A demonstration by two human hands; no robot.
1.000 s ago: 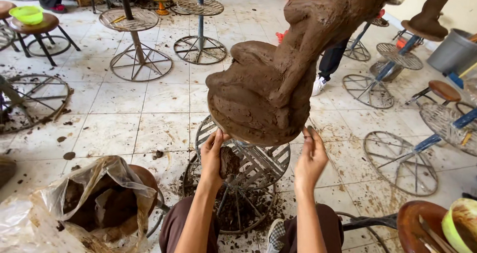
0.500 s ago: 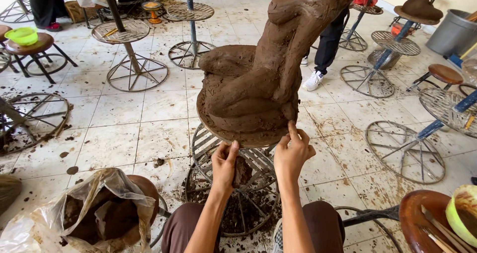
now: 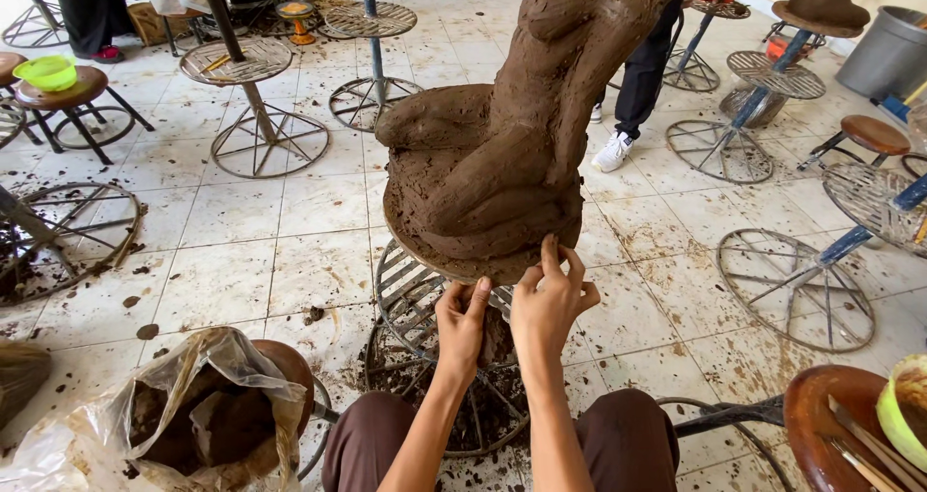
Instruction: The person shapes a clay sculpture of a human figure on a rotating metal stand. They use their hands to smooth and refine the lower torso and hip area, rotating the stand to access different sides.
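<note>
Plastic bag w/ dark clay lumps sits bottom left; green bowl on a far stool. Clay sculpture on wire stand, centre. Left hand & right hand, fingers open, touch its base rim; 1 s ago they were lower & wider apart. Tiled floor, clay crumbs, more stands around.

The clay figure loomed at twelve o'clock, blocking upward reach; the metal stand crowded below. A clay bag sat at eight o'clock; tiled floor lay open at ten.
</note>
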